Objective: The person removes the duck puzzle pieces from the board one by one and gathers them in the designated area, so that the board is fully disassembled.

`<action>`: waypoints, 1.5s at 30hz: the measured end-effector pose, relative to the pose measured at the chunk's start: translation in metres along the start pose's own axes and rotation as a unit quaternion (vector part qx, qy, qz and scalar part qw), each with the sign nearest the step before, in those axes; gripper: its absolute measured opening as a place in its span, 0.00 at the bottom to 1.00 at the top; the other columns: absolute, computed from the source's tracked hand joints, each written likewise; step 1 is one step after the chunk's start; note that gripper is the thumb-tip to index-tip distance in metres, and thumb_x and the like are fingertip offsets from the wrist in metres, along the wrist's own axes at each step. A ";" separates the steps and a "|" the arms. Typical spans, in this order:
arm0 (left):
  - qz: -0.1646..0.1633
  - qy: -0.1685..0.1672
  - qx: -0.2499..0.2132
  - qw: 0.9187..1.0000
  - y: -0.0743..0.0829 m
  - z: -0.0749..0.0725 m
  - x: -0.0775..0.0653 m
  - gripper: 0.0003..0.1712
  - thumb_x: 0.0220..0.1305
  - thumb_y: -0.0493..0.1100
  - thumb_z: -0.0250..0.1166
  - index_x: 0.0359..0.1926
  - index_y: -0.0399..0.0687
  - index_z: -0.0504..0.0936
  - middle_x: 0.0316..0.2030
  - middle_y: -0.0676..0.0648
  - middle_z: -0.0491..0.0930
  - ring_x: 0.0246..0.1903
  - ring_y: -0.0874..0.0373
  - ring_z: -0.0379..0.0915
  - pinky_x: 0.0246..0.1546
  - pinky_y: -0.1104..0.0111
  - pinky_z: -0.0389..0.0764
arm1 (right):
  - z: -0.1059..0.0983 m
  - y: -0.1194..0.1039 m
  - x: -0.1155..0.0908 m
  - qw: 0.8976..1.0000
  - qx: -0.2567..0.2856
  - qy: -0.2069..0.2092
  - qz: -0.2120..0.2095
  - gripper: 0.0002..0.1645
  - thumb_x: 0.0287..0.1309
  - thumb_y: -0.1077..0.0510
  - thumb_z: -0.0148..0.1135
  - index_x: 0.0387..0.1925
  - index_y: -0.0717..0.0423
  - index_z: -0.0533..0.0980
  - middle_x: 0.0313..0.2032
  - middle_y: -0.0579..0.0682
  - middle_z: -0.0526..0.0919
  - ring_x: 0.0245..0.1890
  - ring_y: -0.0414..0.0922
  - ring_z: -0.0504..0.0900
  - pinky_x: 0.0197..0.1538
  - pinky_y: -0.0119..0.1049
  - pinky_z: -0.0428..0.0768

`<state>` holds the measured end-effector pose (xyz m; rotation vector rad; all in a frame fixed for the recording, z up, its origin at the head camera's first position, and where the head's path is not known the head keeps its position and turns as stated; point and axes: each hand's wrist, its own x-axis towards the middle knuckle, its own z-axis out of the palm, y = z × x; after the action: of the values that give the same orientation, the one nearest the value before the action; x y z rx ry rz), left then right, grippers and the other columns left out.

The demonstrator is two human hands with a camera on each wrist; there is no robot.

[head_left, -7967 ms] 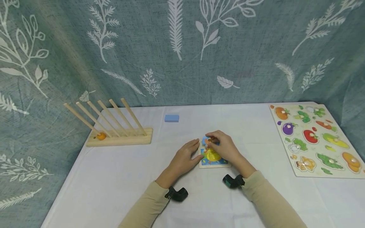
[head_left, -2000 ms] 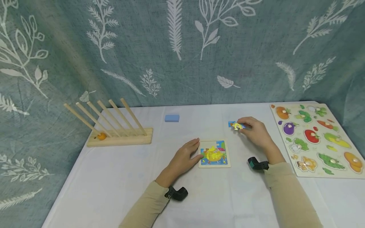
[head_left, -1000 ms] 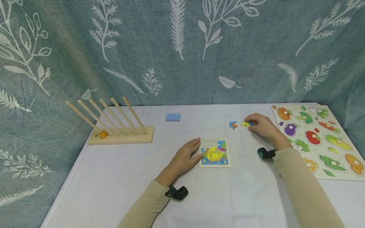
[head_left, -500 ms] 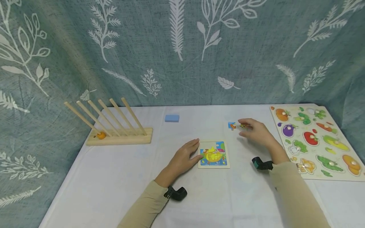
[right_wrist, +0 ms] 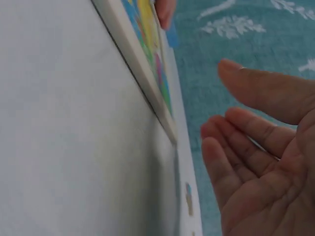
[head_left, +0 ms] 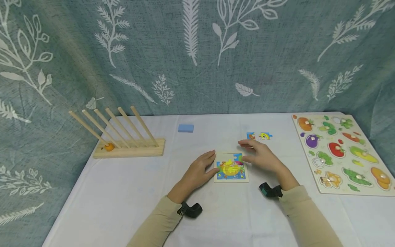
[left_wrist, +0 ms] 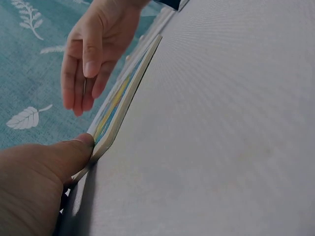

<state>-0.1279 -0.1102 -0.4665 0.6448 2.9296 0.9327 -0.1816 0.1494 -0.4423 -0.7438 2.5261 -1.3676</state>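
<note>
A small square jigsaw puzzle with a yellow duck picture lies on the table in a wooden frame; bare wood shows at its upper left. My left hand rests along the frame's left side, thumb over the edge and the other fingers stretched toward the upper left corner. Over the puzzle's upper right corner hovers my right hand, fingers apart with nothing between them. Just behind it lie two loose puzzle pieces, a blue and brown piece and a yellow and blue piece. The right wrist view shows that empty palm.
To the right lies a large vegetable peg board. A wooden rack with several upright dowels and an orange bead stands at the back left. One blue block sits near the rear edge, before a teal leaf-patterned curtain.
Eight seconds ago my right hand was over the puzzle's upper left. Later it handled the yellow and blue piece at the back, released it beside the other, and came back left toward the puzzle.
</note>
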 end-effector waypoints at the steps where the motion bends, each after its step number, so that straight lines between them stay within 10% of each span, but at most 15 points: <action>1: 0.000 0.000 0.000 1.000 0.000 0.000 0.000 0.36 0.63 0.52 0.63 0.65 0.35 0.67 0.67 0.43 0.65 0.68 0.50 0.60 0.68 0.60 0.65 | 0.003 0.000 0.000 1.000 0.006 -0.005 -0.009 0.31 0.54 0.64 0.65 0.60 0.66 0.69 0.59 0.63 0.73 0.61 0.60 0.71 0.64 0.50 0.72; 45: 0.005 0.011 -0.001 1.000 -0.001 0.002 0.000 0.36 0.62 0.52 0.64 0.64 0.35 0.68 0.66 0.42 0.66 0.67 0.50 0.61 0.67 0.60 0.66 | 0.020 0.007 0.001 0.992 -0.096 -0.064 -0.053 0.10 0.57 0.61 0.65 0.41 0.51 0.78 0.51 0.53 0.72 0.56 0.53 0.67 0.62 0.55 0.68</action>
<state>-0.1278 -0.1096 -0.4685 0.6551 2.9474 0.9489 -0.1773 0.1370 -0.4590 -0.9816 2.5733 -1.0760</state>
